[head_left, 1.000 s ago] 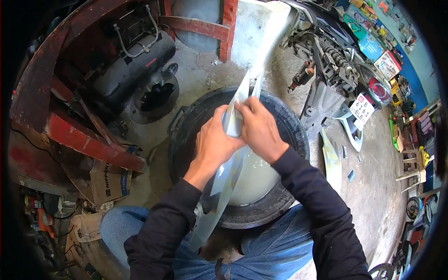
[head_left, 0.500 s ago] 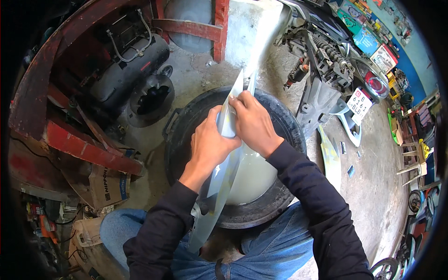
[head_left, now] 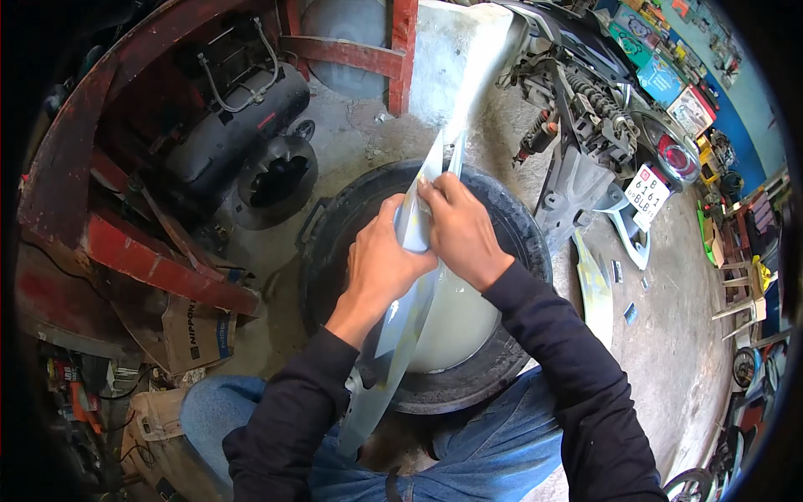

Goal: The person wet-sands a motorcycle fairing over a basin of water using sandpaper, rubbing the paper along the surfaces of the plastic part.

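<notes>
A long, narrow motorcycle body panel (head_left: 408,326), pale grey with yellowish patches, slants over a round black tub (head_left: 529,238). Its pointed end is away from me and its wide lower end lies close to my legs. My left hand (head_left: 378,266) is closed around the panel's middle, thumb toward the right. Just above it, my right hand (head_left: 465,230) grips the panel's upper part, fingertips pressed against its face. Whether a small piece lies under those fingers is hidden. Cloudy whitish water (head_left: 456,326) fills the bottom of the tub.
A partly stripped motorcycle (head_left: 585,125) stands at the far right. Another patchy panel (head_left: 594,289) lies on the concrete floor beside the tub, near small blue pieces (head_left: 631,314). At left are a red wooden frame (head_left: 159,266), a dark air compressor (head_left: 238,125) and a cardboard box (head_left: 196,333).
Both hands keep their hold on the panel, with the right hand slightly lower along it. The whole view has shifted a little.
</notes>
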`<state>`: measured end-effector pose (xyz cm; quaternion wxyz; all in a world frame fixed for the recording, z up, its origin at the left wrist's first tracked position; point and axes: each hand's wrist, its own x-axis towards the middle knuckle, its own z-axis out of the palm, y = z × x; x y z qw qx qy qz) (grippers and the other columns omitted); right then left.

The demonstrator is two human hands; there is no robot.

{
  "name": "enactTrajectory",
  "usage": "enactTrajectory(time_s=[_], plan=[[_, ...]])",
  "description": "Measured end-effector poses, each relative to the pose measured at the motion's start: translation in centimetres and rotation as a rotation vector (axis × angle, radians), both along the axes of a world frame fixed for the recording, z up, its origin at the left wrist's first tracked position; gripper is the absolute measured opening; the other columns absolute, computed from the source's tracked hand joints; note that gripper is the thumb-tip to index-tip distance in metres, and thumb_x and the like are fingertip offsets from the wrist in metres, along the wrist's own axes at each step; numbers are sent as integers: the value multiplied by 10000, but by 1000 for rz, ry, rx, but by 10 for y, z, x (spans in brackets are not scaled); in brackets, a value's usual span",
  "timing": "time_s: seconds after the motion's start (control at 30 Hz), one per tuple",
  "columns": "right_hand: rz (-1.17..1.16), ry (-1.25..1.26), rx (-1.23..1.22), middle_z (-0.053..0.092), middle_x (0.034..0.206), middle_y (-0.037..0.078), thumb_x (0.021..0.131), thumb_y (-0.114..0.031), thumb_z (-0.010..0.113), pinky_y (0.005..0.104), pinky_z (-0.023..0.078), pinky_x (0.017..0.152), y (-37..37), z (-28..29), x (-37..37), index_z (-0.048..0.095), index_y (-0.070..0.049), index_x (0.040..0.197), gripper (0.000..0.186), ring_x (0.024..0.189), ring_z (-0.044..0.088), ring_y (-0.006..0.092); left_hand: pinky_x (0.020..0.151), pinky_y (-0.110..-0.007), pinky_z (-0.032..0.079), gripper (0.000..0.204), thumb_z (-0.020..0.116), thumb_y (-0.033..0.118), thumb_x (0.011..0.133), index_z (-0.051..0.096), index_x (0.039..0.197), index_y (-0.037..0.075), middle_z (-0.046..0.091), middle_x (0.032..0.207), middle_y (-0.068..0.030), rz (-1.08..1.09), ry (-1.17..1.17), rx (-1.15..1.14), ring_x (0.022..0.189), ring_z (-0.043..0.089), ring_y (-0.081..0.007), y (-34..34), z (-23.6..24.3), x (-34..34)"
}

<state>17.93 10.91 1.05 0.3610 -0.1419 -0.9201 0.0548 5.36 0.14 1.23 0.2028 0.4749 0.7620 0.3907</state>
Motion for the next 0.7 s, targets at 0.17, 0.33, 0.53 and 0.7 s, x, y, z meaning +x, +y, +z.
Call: enactTrajectory(time_s=[0.17, 0.33, 0.53, 0.7], plan=[[16, -11, -21, 548, 1007, 165, 828, 29, 652, 443, 547, 798, 0, 0, 4, 644, 76, 1228, 402, 935, 634, 346, 893, -493, 572, 878, 910, 352, 692, 532, 1439, 90, 735, 1167, -229, 1, 20, 43, 1087, 715, -422, 1, -4, 1], [50, 24, -7, 563, 1024, 156, 822, 47, 659, 449, 550, 799, -14, -9, 6, 655, 69, 1205, 384, 933, 637, 346, 894, -496, 572, 870, 907, 347, 695, 534, 1437, 88, 732, 1161, -233, 9, 8, 56, 1088, 714, -424, -1, -4, 1], [2, -12, -43, 568, 1037, 163, 808, 51, 659, 437, 558, 818, -15, -7, 5, 659, 69, 1221, 413, 962, 646, 350, 918, -471, 568, 866, 899, 342, 692, 542, 1437, 83, 752, 1124, -252, 21, -7, 42, 1086, 727, -430, -2, -5, 0], [-33, -19, -25, 539, 998, 164, 780, 15, 665, 446, 553, 804, 3, 2, -2, 655, 63, 1244, 466, 928, 634, 352, 912, -474, 568, 836, 874, 316, 703, 541, 1434, 86, 753, 1121, -247, 13, 3, 40, 1082, 728, -428, 1, -2, 1]])
